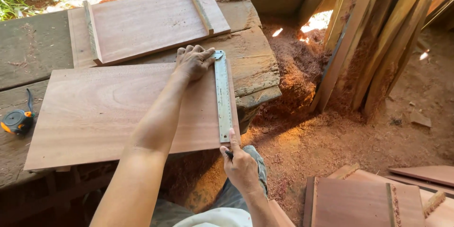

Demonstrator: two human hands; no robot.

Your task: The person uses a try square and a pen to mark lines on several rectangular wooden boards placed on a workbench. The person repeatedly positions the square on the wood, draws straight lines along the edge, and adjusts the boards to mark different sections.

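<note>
A reddish wooden board (94, 108) lies flat on a rough workbench (33, 47). Along the board's right edge lies a metal ruler (222, 97), running from far to near. My left hand (193, 61) presses down on the board beside the ruler's far end, fingers bent, thumb against the ruler. My right hand (241, 165) is at the ruler's near end, by the board's near right corner, and grips a dark pencil (229, 153) with its tip close to the ruler's end.
A second board (151, 21) with two crosswise battens lies behind the first. A black and orange tape measure (18, 120) sits at the bench's left. Planks (373, 37) lean upright at right. More boards (369, 201) lie on the sawdust-covered ground.
</note>
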